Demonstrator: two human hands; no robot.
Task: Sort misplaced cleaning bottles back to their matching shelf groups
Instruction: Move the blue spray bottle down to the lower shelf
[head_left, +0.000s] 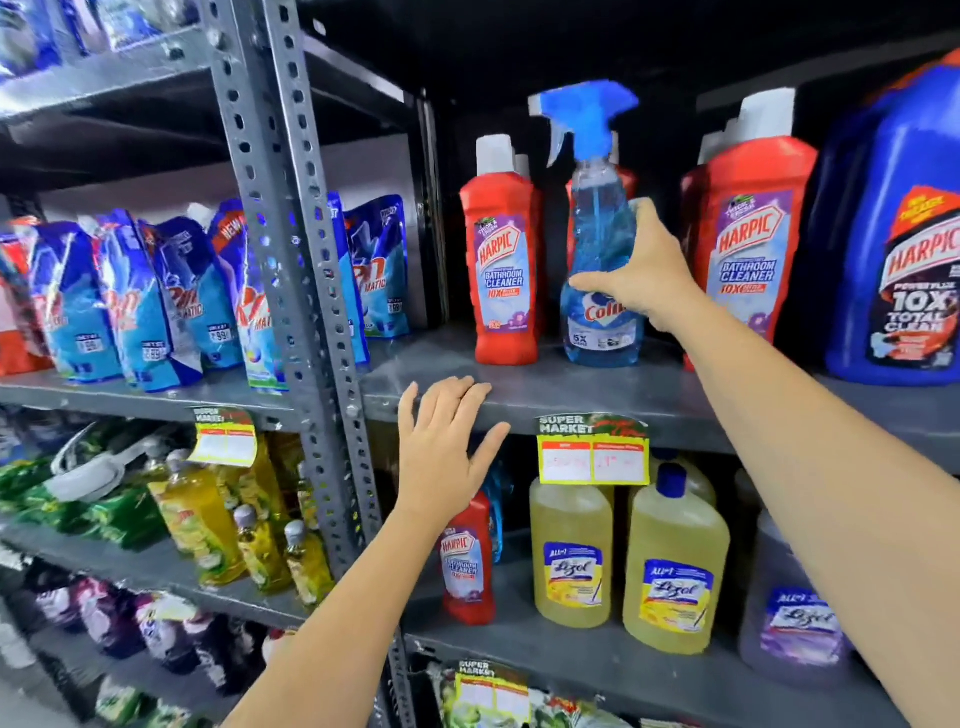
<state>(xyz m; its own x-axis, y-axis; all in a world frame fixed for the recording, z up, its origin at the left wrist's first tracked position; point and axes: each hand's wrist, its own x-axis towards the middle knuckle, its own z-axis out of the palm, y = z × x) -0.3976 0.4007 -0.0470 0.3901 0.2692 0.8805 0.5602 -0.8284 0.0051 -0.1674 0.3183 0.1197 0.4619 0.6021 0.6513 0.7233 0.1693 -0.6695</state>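
A blue Colin spray bottle (597, 244) stands on the middle grey shelf (571, 395) among red Harpic bathroom cleaner bottles (503, 260). My right hand (644, 270) is wrapped around the spray bottle's right side, thumb across its label. My left hand (447, 447) hovers open with fingers spread in front of the shelf edge, holding nothing. Just below my left hand, a lone red Harpic bottle (467, 561) stands on the lower shelf beside yellow Lizol bottles (670, 566).
A large blue Harpic jug (898, 239) stands at the right. Blue detergent pouches (156, 301) fill the left bay behind a perforated steel upright (296, 260). Yellow dish-liquid bottles (208, 514) sit lower left, a purple Lizol bottle (795, 608) lower right.
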